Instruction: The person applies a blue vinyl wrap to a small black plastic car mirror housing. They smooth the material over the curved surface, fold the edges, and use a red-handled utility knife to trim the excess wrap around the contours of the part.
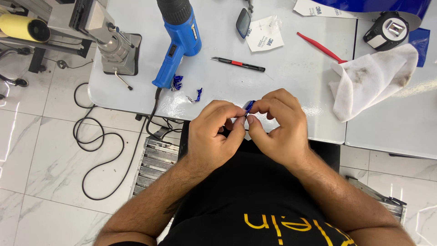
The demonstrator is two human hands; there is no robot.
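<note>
White glossy desk (291,68) over a floor (41,155) of pale marbled tiles, light glaring off both. A black cable (98,155) loops across the tiles.

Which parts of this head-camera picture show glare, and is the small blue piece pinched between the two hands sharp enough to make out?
In the head view, glare streaks the glossy white table near its front edge and the floor tiles. The left hand and right hand are sharp, but the blue piece is mostly hidden by fingertips, too small to identify. Shadows are soft; the edges bow slightly.
</note>
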